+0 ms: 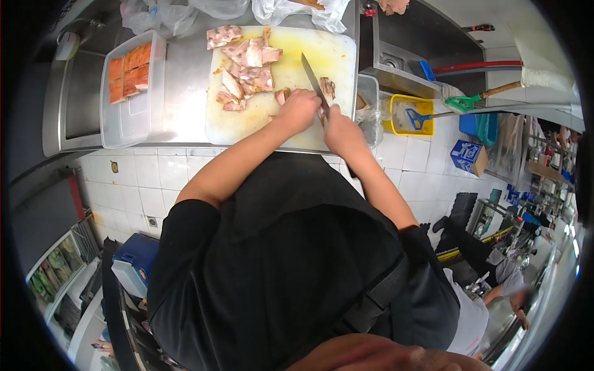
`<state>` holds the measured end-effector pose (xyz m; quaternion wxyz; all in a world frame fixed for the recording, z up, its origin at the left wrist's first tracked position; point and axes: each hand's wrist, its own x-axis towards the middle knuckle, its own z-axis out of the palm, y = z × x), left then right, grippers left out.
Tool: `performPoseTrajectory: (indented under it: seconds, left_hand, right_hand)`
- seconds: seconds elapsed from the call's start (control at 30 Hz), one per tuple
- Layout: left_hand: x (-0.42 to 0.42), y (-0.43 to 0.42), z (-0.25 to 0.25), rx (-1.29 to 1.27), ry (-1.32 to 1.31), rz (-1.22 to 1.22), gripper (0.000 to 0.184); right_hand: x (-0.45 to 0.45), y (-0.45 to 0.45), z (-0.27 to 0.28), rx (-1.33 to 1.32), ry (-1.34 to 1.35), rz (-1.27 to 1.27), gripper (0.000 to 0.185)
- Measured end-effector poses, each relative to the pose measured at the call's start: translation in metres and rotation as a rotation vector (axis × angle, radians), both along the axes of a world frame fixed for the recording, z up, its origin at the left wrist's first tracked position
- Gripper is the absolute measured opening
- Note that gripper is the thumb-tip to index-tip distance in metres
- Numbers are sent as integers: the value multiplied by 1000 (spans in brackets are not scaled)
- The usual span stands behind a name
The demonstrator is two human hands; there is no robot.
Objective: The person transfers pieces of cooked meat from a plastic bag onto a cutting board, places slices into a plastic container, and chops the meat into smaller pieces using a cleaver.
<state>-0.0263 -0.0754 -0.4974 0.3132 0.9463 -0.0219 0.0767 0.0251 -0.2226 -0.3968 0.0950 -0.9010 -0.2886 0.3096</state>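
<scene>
My right hand (342,131) is closed around the handle of a kitchen knife (314,79), whose blade points away from me over a white cutting board (291,133). My left hand (299,110) is on the board just left of the blade, its fingers curled down on a piece of meat (282,96) that shows partly beside them. Right of the blade lies a small cut slice of meat (328,88). Several larger chunks of pale pink meat (255,79) are heaped on the board's left side. What lies under my left fingertips is hidden.
To the left, a clear plastic container (158,93) holds orange-red blocks (130,71). Plastic bags (162,17) lie along the counter's back. On the right are a sink (393,57), a yellow bucket (396,127) and a blue box (465,154). Another person (495,272) is at lower right.
</scene>
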Motion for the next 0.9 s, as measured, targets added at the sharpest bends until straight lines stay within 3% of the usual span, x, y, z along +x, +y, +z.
performPoseTrajectory:
  seconds: [0.13, 0.3, 0.43, 0.63, 0.9]
  left_hand:
    - [-3, 1, 2, -13, -17, -22, 9]
    - [-4, 1, 0, -36, -110, 8, 8]
    - [-1, 1, -6, -32, -140, 20, 8]
    - [-8, -1, -7, -42, -193, 13, 9]
    - [-8, 1, -9, -66, -201, 17, 13]
  right_hand:
    - [15, 18, -30, 86, -37, -33, 30]
    - [7, 5, 8, -9, 22, -35, 34]
    - [1, 10, -31, 136, -88, -62, 32]
    - [1, 2, 9, -48, 6, -6, 32]
    - [-18, -4, -1, -52, 50, -78, 33]
